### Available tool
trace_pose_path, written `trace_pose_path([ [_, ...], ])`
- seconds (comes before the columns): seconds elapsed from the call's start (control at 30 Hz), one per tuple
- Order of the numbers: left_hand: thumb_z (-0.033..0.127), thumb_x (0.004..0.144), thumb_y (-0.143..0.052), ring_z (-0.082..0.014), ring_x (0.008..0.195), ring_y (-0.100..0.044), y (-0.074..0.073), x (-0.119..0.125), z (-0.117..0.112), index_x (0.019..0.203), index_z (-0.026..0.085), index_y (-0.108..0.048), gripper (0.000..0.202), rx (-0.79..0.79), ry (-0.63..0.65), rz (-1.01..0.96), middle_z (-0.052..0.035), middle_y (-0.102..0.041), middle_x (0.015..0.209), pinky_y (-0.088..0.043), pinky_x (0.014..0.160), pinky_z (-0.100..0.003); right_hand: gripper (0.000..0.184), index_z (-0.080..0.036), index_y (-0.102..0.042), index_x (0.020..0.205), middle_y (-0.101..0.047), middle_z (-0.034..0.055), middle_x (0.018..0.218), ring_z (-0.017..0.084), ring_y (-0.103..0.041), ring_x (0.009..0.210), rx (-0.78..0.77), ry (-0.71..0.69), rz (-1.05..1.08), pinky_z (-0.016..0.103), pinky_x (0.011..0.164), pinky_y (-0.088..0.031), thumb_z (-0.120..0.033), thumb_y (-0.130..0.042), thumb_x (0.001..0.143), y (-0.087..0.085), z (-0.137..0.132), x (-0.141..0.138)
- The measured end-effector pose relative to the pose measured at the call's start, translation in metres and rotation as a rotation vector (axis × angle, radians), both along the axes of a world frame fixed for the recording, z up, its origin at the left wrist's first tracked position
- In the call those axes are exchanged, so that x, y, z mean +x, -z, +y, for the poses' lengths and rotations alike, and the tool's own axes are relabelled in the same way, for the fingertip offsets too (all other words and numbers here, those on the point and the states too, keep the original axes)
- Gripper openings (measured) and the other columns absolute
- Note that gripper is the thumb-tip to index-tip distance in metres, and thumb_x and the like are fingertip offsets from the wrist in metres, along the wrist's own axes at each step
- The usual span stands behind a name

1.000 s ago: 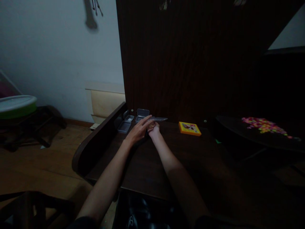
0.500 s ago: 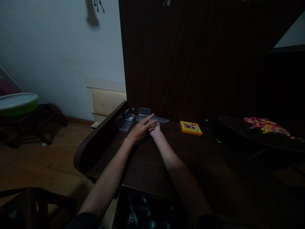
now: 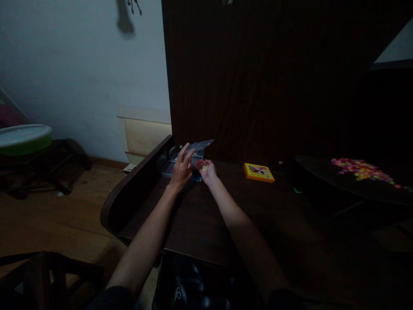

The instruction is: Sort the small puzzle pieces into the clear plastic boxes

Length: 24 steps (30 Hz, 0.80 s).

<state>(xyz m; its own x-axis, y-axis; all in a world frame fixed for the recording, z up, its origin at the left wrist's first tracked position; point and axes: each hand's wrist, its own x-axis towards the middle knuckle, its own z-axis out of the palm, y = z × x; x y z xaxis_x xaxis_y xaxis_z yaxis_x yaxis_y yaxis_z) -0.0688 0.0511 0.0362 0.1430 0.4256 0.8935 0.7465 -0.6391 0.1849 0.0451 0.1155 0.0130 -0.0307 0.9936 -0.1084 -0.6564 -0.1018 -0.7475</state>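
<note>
My left hand [image 3: 181,171] grips a clear plastic box [image 3: 203,145] with its lid swung open, tilted above the table. Beside it, my right hand [image 3: 210,172] lies palm up and cupped, carrying small yellow pieces [image 3: 204,168]. Their exact kind is too small to make out. Below and between the hands, small blue pieces [image 3: 195,178] with a bit of yellow show on the dark table [image 3: 200,224]. Behind my left hand another clear open box [image 3: 167,168] rests on the table, partly covered by the fingers.
A flat yellow-orange box [image 3: 259,172] lies to the right on the table. Many pink and yellow bits [image 3: 364,169] cover part of a dark round surface farther right. The table's raised left edge [image 3: 135,181] and a tall dark panel [image 3: 258,86] bound the place.
The clear box has been raised and tilted in my left hand, which has drawn slightly left. My right palm has turned up into view, showing the yellow pieces; the blue pieces are now uncovered.
</note>
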Motion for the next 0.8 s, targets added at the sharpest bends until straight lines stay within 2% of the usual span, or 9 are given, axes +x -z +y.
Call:
trace_pose_path([
  [0.1, 0.002, 0.090, -0.045, -0.0242, 0.141, -0.035, 0.001, -0.002, 0.000, 0.140, 0.027, -0.034, 0.057, 0.028, -0.066, -0.059, -0.0101, -0.030, 0.154, -0.043, 0.112, -0.044, 0.020, -0.016, -0.052, 0.069, -0.061, 0.0017, 0.059, 0.013, -0.059, 0.056, 0.022, 0.061, -0.157, 0.025, 0.061, -0.051, -0.016, -0.044, 0.087, 0.002, 0.002, -0.008],
  [0.23, 0.004, 0.092, -0.044, -0.0245, 0.140, -0.036, 0.002, -0.003, 0.000, 0.140, 0.025, -0.035, 0.054, 0.063, -0.078, -0.094, -0.0117, -0.031, 0.153, -0.044, 0.111, -0.043, 0.013, -0.017, -0.055, 0.071, -0.058, -0.0028, 0.059, 0.012, -0.055, 0.057, 0.116, 0.160, -0.377, 0.023, 0.061, -0.046, -0.019, -0.052, 0.084, 0.007, 0.005, -0.013],
  [0.43, 0.005, 0.092, -0.044, -0.0254, 0.139, -0.037, 0.004, -0.005, 0.002, 0.140, 0.026, -0.035, 0.053, 0.052, -0.123, -0.118, -0.0119, -0.031, 0.152, -0.043, 0.110, -0.045, 0.012, -0.019, -0.059, 0.073, -0.058, -0.0026, 0.064, 0.016, -0.056, 0.070, 0.294, 0.204, -0.638, 0.027, 0.076, -0.044, -0.018, -0.052, 0.083, 0.014, 0.001, -0.012],
  [0.53, 0.005, 0.092, -0.044, -0.0253, 0.139, -0.038, 0.006, -0.006, 0.004, 0.140, 0.026, -0.035, 0.053, 0.045, -0.122, -0.116, -0.0119, -0.031, 0.152, -0.044, 0.110, -0.045, 0.013, -0.020, -0.061, 0.079, -0.064, 0.0013, 0.077, 0.017, -0.058, 0.079, 0.510, 0.148, -0.852, 0.030, 0.082, -0.045, -0.017, -0.049, 0.086, 0.016, -0.002, -0.012],
  [0.67, 0.005, 0.092, -0.043, -0.0254, 0.139, -0.037, 0.008, -0.007, 0.006, 0.139, 0.026, -0.036, 0.052, 0.013, -0.115, -0.127, -0.0117, -0.030, 0.153, -0.043, 0.110, -0.045, 0.030, -0.016, -0.061, 0.092, -0.064, 0.0095, 0.096, 0.020, -0.056, 0.096, 0.926, 0.053, -1.256, 0.034, 0.092, -0.045, -0.002, -0.037, 0.082, 0.024, -0.003, -0.010],
  [0.73, 0.006, 0.092, -0.043, -0.0256, 0.140, -0.035, 0.008, -0.007, 0.005, 0.139, 0.025, -0.035, 0.052, -0.006, -0.106, -0.130, -0.0117, -0.030, 0.153, -0.043, 0.110, -0.045, 0.038, -0.015, -0.061, 0.100, -0.062, 0.0114, 0.102, 0.022, -0.052, 0.105, 1.044, 0.027, -1.385, 0.037, 0.099, -0.042, 0.003, -0.036, 0.077, 0.030, -0.003, -0.008],
  [0.8, 0.006, 0.091, -0.043, -0.0257, 0.140, -0.035, 0.008, -0.006, 0.005, 0.139, 0.025, -0.035, 0.052, -0.012, -0.102, -0.127, -0.0122, -0.030, 0.153, -0.042, 0.111, -0.045, 0.044, -0.013, -0.060, 0.106, -0.060, 0.0125, 0.106, 0.023, -0.049, 0.110, 1.099, 0.003, -1.471, 0.040, 0.103, -0.040, 0.005, -0.036, 0.074, 0.036, -0.004, -0.005],
])
